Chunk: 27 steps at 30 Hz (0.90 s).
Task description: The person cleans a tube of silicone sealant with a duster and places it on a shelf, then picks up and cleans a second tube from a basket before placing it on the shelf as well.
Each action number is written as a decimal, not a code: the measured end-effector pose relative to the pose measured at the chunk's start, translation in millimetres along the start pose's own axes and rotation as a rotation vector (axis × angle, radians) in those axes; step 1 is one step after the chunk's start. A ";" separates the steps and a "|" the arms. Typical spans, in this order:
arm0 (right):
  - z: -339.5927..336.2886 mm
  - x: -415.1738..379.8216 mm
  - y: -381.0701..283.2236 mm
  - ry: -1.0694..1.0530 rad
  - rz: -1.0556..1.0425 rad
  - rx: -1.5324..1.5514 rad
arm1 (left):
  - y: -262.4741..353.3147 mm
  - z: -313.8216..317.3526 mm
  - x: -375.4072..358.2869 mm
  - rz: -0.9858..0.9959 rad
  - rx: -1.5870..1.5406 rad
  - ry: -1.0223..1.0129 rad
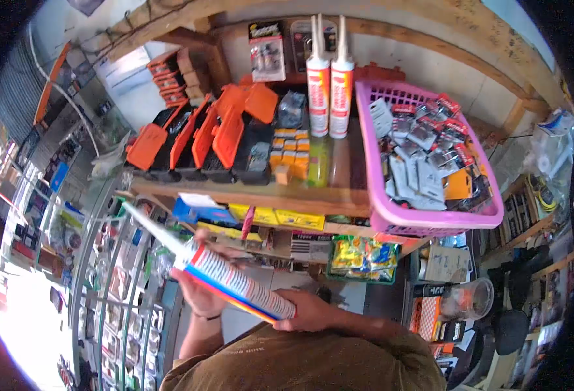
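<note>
A white sealant tube [231,280] with a blue and red stripe lies slanted across both hands, its pale nozzle pointing up and left. My left hand [199,287] supports the tube near the nozzle end, thumb and fingers around it. At the tube's lower right end, my right hand [303,309] has its fingers wrapped round the base. Two similar tubes, one on the left [318,98] and one on the right [341,98], stand upright on the wooden shelf [254,192] above the hands.
Black bins with orange lids [225,140] stand at the shelf's left, beside small yellow-and-white boxes [290,153]. A pink basket [378,202] of packaged items is at the right. Below are a green tray of packets [365,257] and a clear tub [476,298]. Glass shelving [117,293] runs down the left.
</note>
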State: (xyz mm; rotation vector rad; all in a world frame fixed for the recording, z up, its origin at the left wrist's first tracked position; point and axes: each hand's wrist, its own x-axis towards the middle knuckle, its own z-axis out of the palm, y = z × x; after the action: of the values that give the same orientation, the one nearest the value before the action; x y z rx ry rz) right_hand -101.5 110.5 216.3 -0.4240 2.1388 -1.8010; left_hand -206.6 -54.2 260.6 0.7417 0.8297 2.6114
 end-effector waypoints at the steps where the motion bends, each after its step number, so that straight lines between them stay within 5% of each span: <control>1: 5.2 3.9 0.0 -0.033 0.107 0.130 | -4.7 0.0 -10.5 -0.068 -0.049 0.074; 5: 41.6 28.0 22.3 -0.037 0.262 0.331 | -18.8 -69.4 -41.9 -0.268 -0.224 0.359; 8: 81.6 50.3 105.8 -0.056 0.326 0.405 | -40.2 -149.2 -79.5 -0.389 -0.306 0.318; 10: 120.9 69.5 201.2 -0.065 0.036 0.373 | -51.9 -197.6 -110.8 -0.373 -0.330 0.346; 11: 131.5 69.9 199.5 0.024 0.250 0.352 | -55.4 -223.5 -138.8 -0.344 -0.248 0.481; 13: 160.3 92.4 245.4 0.405 0.289 0.667 | -42.5 -266.9 -179.1 -0.267 -0.131 0.645; 14: 162.5 97.5 242.4 0.549 0.361 0.786 | -32.1 -280.9 -207.7 -0.228 -0.113 0.719; 16: 136.5 112.7 207.8 0.501 0.303 1.060 | 5.1 -316.2 -264.5 -0.296 -0.143 0.722; 21: 28.1 227.9 127.8 0.938 0.486 0.526 | 68.4 -344.8 -316.5 -0.242 -0.187 0.850; 23: -6.9 257.5 158.3 0.948 0.317 0.639 | 65.8 -352.1 -316.2 -0.178 -0.202 0.846; 25: 21.3 250.7 151.0 1.051 0.106 0.713 | 62.7 -347.3 -308.6 -0.118 -0.202 0.837; 27: 88.3 181.5 160.5 0.882 -0.159 0.901 | 65.7 -330.6 -308.3 -0.112 -0.180 0.767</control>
State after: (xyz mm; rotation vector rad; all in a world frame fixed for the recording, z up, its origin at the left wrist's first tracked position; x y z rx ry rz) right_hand -233.2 -17.7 35.3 0.5285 1.3746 -3.1486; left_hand -145.8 -384.6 -49.0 -0.3849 0.7583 2.8079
